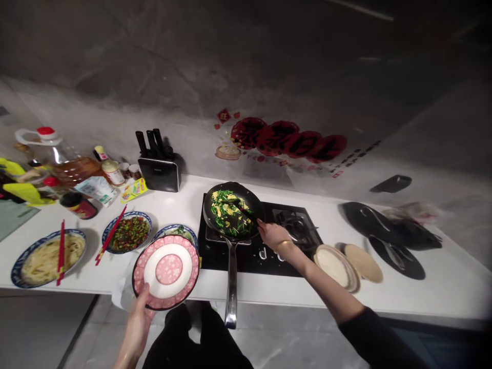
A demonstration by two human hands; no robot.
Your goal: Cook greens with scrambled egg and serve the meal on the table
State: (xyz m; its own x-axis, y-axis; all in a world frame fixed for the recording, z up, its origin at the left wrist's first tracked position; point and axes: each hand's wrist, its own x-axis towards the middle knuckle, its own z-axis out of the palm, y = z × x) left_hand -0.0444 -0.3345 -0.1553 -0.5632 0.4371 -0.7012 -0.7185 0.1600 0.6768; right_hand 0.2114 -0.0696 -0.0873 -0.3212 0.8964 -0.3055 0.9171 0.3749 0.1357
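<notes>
Little can be read. The knife block [159, 173], at ten o'clock from the pan [232, 209], bears a small pale brand mark on its front, too small to make out. On the wall at one o'clock from the pan, red sticker characters [288, 138] stand blurred and unreadable.

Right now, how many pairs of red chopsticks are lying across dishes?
2: one pair lies across the noodle plate at far left; another pair rests on the rim of the blue-rimmed bowl beside it. Others may be hidden.
</notes>
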